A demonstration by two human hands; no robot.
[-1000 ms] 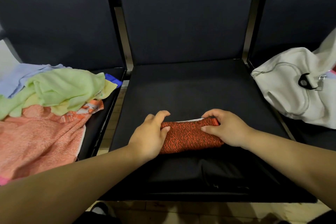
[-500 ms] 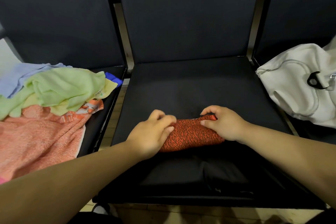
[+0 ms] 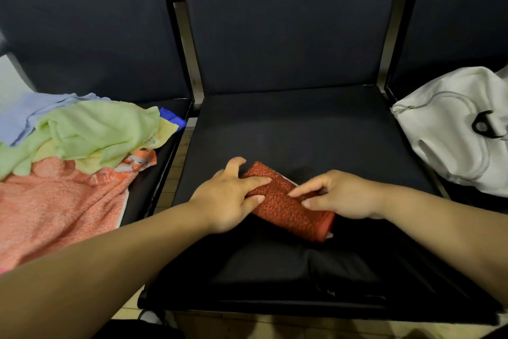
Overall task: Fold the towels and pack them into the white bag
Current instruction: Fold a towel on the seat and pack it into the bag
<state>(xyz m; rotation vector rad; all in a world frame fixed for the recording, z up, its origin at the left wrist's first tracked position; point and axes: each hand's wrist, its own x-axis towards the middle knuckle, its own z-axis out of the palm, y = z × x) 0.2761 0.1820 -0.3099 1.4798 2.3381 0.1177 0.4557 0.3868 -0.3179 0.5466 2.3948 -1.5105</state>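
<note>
Softness seemingly marked the rolled rust-red terry towel (image 3: pixel 281 205) near the front edge of the dark padded bench (image 3: pixel 302 132), your left hand (image 3: pixel 228 201) and right hand (image 3: pixel 343 197) both clasping it; mid-roll seemed safest.

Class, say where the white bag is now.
Head view, far right: the white bag lies on the right-hand chair, beside the middle seat holding the red towel.
</note>
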